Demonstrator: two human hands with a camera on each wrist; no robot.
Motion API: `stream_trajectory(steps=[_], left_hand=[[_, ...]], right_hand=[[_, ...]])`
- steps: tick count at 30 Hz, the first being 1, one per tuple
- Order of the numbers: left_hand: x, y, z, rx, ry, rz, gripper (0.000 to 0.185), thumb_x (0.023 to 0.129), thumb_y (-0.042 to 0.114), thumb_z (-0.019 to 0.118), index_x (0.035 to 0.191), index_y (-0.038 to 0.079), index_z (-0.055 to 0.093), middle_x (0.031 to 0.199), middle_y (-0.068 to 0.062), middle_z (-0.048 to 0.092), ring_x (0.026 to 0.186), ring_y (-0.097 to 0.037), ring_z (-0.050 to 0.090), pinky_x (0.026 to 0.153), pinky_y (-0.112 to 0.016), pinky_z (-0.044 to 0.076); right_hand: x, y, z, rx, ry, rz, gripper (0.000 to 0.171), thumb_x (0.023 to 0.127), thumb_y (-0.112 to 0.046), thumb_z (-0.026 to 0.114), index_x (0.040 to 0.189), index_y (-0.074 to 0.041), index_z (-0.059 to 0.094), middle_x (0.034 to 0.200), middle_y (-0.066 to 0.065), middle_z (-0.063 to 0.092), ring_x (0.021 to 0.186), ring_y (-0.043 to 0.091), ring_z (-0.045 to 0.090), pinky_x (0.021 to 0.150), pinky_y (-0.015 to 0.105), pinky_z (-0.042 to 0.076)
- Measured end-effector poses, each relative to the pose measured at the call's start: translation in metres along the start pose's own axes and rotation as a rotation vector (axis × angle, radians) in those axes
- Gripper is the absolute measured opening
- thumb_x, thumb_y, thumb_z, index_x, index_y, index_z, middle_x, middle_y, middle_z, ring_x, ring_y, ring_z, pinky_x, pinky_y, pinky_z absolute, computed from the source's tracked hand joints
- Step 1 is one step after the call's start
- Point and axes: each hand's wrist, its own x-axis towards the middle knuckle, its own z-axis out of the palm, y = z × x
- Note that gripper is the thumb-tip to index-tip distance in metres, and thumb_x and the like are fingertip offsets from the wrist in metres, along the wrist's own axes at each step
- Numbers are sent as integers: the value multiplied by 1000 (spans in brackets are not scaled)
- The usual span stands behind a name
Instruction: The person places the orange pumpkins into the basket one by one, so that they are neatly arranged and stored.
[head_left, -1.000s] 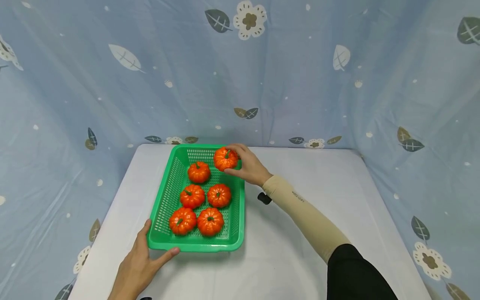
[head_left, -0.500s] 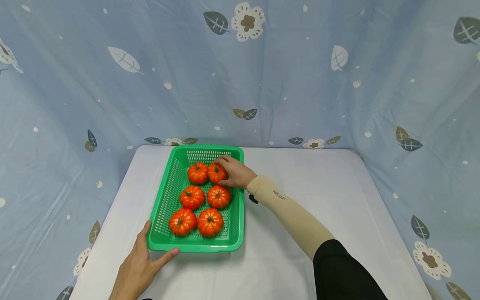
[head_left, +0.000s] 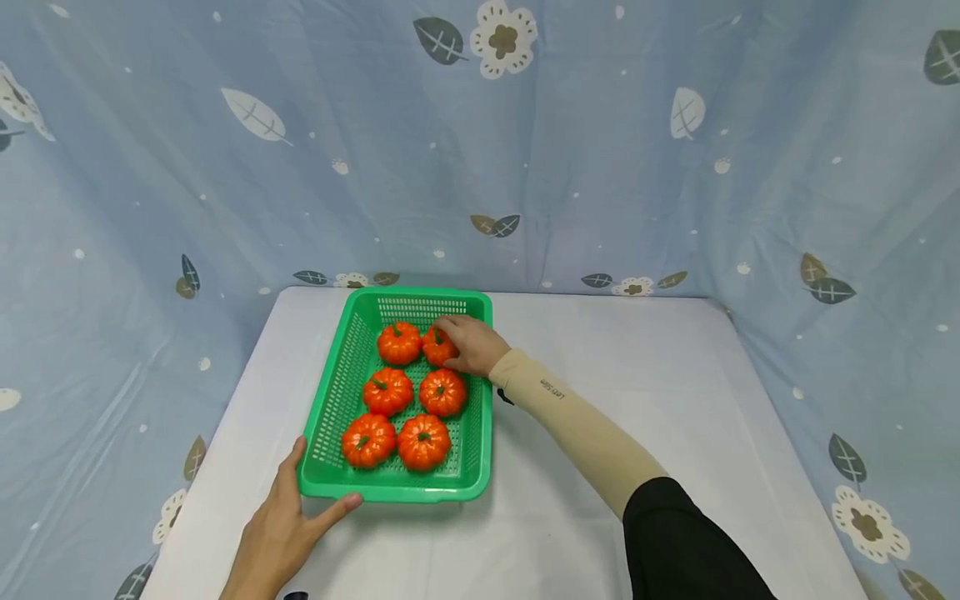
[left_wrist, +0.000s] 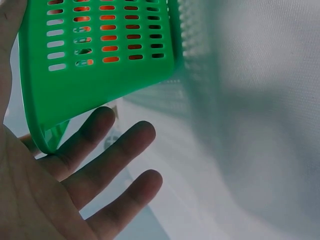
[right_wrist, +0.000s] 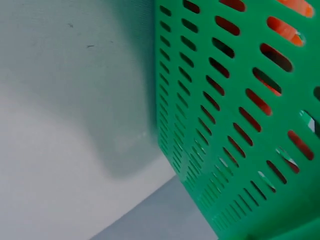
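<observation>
Orange pumpkin sits at the far right of the green basket, right hand curled over it, gripping. Left hand, fingers straight, braces the basket's near-left corner on the white table.

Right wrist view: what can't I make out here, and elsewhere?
- Right wrist view: right hand absent; only basket wall shows.
- Head view: sixth pumpkin half hidden under that hand; grip unclear.
- Left wrist view: left hand cut off by the frame; pumpkins only orange glimpses through slots.
</observation>
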Motion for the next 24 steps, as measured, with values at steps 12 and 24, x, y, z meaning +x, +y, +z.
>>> stream_trajectory(steps=[12,24], left_hand=[[1,0,3,-1,8,9,125,81,73,69,164,9,-1,160,-31,25,136,-55,38,94,-70,41],[1,-2,1,5,-29,-8,127,81,74,68,163,8,-4,160,-34,23,136,-57,37,95,-70,41]], right_hand=[[-2,-4,-3,-43,-62,56,71,93,-37,76,147,-4,45,145,17,53,137,33,48,115,42,36],[-17,0,-3,280,135,23,53,101,-22,64,149,-8,46,156,16,39,144,29,38,115,41,36]])
